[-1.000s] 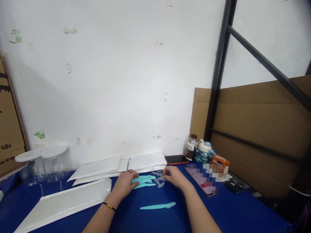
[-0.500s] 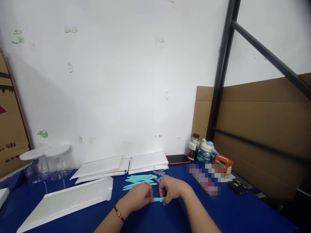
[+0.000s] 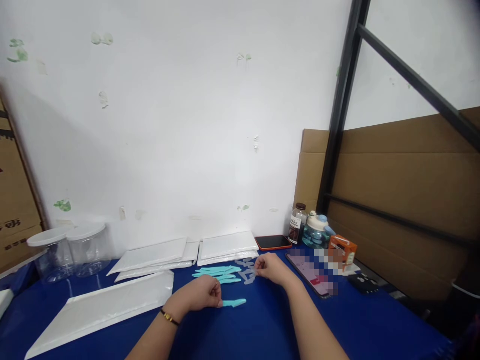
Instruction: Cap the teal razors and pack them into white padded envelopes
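Note:
My left hand (image 3: 204, 292) pinches one end of a turquoise eyebrow razor (image 3: 234, 303), which points right just above the blue table. Behind that hand lies a pile of several similar turquoise razors (image 3: 221, 272). My right hand (image 3: 273, 269) has its fingers curled together at the right edge of some small grey translucent pieces (image 3: 247, 276), which look like blade covers. Whether a piece is between those fingertips is too small to make out.
White padded envelopes (image 3: 153, 259) lie along the wall, with another envelope (image 3: 108, 309) at left. Two lidded clear jars (image 3: 88, 255) stand far left. At right are a red-edged phone (image 3: 273, 242), a blurred phone (image 3: 309, 272), a brown-capped bottle (image 3: 297, 225), a jug (image 3: 317, 232) and an orange box (image 3: 343, 251).
My right hand has let go of the razor's right end and moved back and right to the grey pieces. My left hand has shifted left, still holding the razor, whose length now shows.

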### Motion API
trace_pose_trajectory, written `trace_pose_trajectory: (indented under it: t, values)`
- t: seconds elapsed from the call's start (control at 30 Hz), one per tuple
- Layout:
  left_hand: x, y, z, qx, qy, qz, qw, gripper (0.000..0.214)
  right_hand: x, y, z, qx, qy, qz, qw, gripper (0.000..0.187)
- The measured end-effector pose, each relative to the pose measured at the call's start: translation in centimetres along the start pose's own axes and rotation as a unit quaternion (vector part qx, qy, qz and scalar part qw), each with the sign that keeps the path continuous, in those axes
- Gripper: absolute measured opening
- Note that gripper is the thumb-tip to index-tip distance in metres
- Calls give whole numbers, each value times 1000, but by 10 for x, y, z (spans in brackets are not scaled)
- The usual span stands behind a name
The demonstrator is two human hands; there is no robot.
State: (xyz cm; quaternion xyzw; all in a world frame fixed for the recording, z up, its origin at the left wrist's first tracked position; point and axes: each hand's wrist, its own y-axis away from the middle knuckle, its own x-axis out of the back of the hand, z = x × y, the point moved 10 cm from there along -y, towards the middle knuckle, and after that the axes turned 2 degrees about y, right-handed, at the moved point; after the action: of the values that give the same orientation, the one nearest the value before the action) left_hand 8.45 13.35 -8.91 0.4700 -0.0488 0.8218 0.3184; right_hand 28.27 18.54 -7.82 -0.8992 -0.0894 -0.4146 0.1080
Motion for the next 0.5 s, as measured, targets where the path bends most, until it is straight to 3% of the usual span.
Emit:
trace_pose_trajectory:
  t: [0.13,0.27,0.4,0.5]
  values:
    - [0,1,6,-8,-5,17,1000,26,10,2,-13,39,20,48,998,13]
    - [11,6,17,-37,-44,65,996,37,-3,7,-32,85,15,8,996,15]
    - [10,8,24,-38,-75,70,994,16,-26,5,-37,81,68,-31,994,10]
    - [4,10,29,-28,-109,76,991,10,-31,5,-42,94,92,-25,991,6]
